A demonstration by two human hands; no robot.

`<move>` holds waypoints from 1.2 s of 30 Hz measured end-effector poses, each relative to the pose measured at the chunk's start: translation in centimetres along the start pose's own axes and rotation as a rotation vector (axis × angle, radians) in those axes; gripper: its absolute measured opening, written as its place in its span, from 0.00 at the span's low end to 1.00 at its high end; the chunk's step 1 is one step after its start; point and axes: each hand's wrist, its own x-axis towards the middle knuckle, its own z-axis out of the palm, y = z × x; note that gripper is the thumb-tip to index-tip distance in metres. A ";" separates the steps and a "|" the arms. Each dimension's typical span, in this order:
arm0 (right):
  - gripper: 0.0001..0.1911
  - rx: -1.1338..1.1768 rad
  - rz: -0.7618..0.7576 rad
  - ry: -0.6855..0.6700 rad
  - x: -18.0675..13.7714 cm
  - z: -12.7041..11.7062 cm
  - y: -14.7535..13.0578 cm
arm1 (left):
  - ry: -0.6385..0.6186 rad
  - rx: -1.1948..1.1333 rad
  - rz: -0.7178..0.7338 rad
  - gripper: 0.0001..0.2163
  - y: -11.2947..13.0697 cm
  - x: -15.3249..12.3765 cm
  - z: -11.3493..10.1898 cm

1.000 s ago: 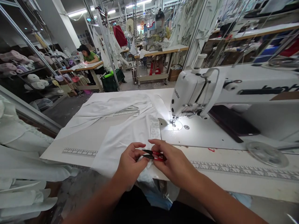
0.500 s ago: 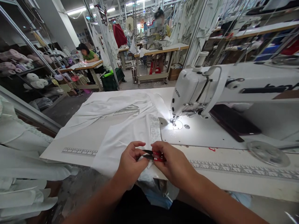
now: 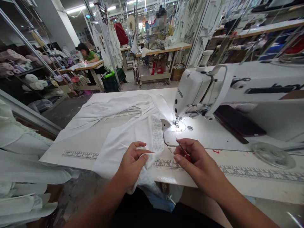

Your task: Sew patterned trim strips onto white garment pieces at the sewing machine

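Observation:
White fabric (image 3: pixel 133 134) with a patterned edge strip (image 3: pixel 157 134) lies over the table, its near part hanging off the front edge. My left hand (image 3: pixel 133 164) pinches the near end of this cloth between thumb and fingers. In my right hand (image 3: pixel 193 160) is a pair of red-handled thread snips (image 3: pixel 184 151), dark blades pointing up and to the left. The snips are apart from the cloth, over the table ruler (image 3: pixel 169 164). Behind them, the needle area (image 3: pixel 177 123) of the sewing machine is lit and stands beside the cloth.
The white sewing machine (image 3: pixel 206 87) fills the right side. A dark phone (image 3: pixel 239 120) lies under its arm, and a clear round disc (image 3: pixel 273 155) is near the right front. White garments (image 3: pixel 23 158) hang at left. Two people sit at machines farther back.
My right hand has moved right with the snips, away from my left hand and the cloth. My left hand stays almost in place, still pinching the fabric.

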 end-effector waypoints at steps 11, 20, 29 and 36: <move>0.09 -0.355 -0.161 -0.125 -0.7 2.0 0.2 | -0.018 -0.210 -0.036 0.23 0.6 0.0 -0.2; 0.07 -0.333 -0.118 -0.139 0.0 3.0 -0.4 | -0.038 -0.124 -0.006 0.22 0.1 -0.1 -0.5; 0.06 -0.422 -0.200 -0.120 0.5 3.2 -0.6 | -0.054 -0.057 0.025 0.24 -0.4 0.0 -1.0; 0.07 -0.442 -0.211 -0.118 0.3 3.0 -0.7 | -0.072 -0.061 0.034 0.23 -0.4 0.0 -0.9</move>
